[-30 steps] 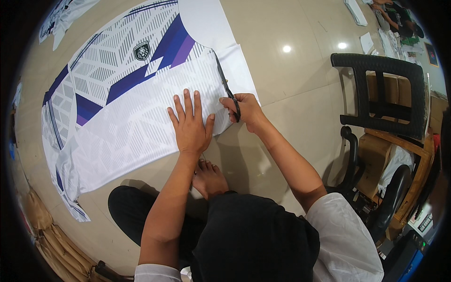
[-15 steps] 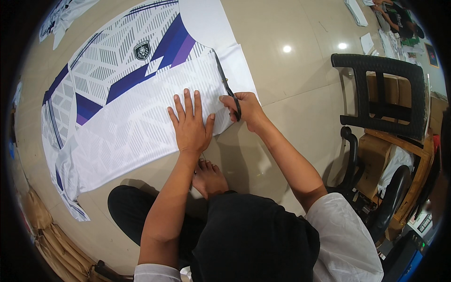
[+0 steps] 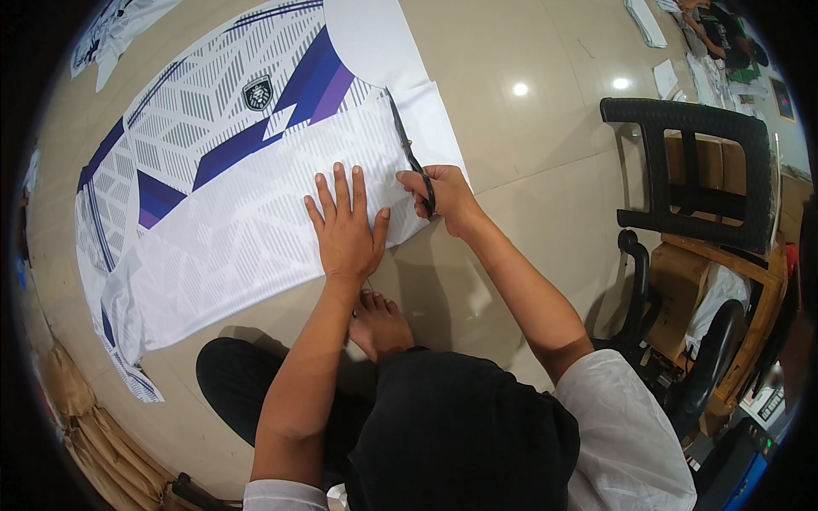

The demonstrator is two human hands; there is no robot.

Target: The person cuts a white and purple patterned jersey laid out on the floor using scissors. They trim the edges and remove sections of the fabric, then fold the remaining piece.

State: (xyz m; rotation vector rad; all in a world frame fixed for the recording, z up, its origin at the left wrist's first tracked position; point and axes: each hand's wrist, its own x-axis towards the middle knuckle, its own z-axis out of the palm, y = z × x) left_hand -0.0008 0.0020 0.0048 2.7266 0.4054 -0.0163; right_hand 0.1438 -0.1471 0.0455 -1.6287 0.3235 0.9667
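Note:
A white jersey panel (image 3: 230, 281) with grey stripe patterns, purple and blue bands and a lion badge lies on the tiled floor. Its near part is folded over, showing the paler reverse side. My left hand (image 3: 351, 234) rests flat on this folded part, fingers spread. Black-handled scissors (image 3: 399, 124) are held in my right hand (image 3: 443, 200), fingers wrapped round the handles. Their blades point away from me, along the line between the patterned cloth and the plain white margin (image 3: 430, 123) at the right. How far the blades are apart is hard to see.
A black plastic chair (image 3: 673, 217) lies on the right, beside cardboard boxes (image 3: 686, 277) and a wooden frame (image 3: 771, 277). White cloth (image 3: 119, 30) lies at the far left, brown wrapped bundles (image 3: 106, 443) at the near left. Another person (image 3: 733, 43) is at the far right. My bare foot (image 3: 379, 328) stands near the cloth.
The scissors and my right hand have shifted very slightly, the handle moving a little to the left. My left hand stays flat on the cloth.

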